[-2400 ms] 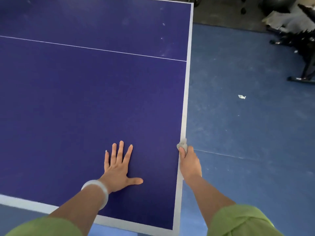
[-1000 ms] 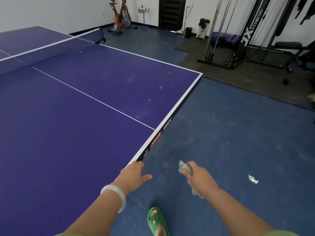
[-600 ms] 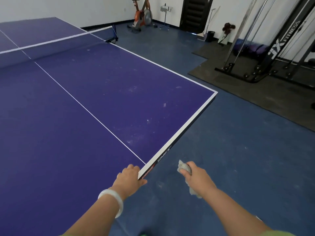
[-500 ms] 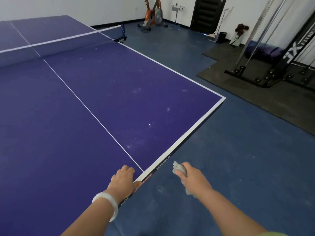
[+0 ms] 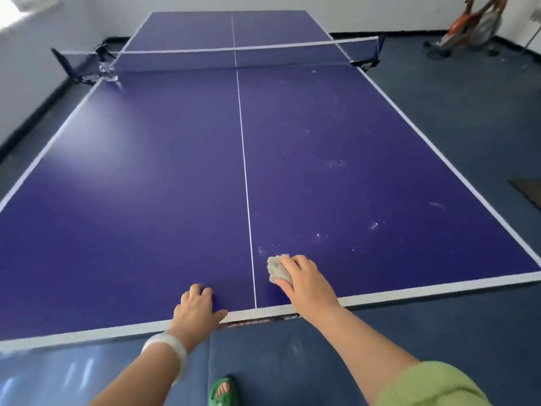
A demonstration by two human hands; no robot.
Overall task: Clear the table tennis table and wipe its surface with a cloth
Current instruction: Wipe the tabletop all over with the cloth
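Note:
The purple table tennis table point(image 5: 146, 186) stretches away from me, split by a white centre line. Pale dusty smudges speckle its right half. My right hand point(image 5: 304, 281) holds a crumpled grey cloth point(image 5: 276, 268) down on the surface just right of the centre line, near the table's near end. My left hand point(image 5: 196, 307) rests on the near edge left of the line, fingers curled on top and thumb lying along the white border.
The net point(image 5: 234, 55) spans the table's middle, with its clamps at both sides. An orange exercise bike point(image 5: 471, 24) stands at the far right on the blue floor. My foot in a green sandal point(image 5: 222, 392) stands below the table's end.
I have moved from the table's corner round to the middle of its end. The right hand has brought the cloth from beside the edge onto the surface. The left hand slid along the edge.

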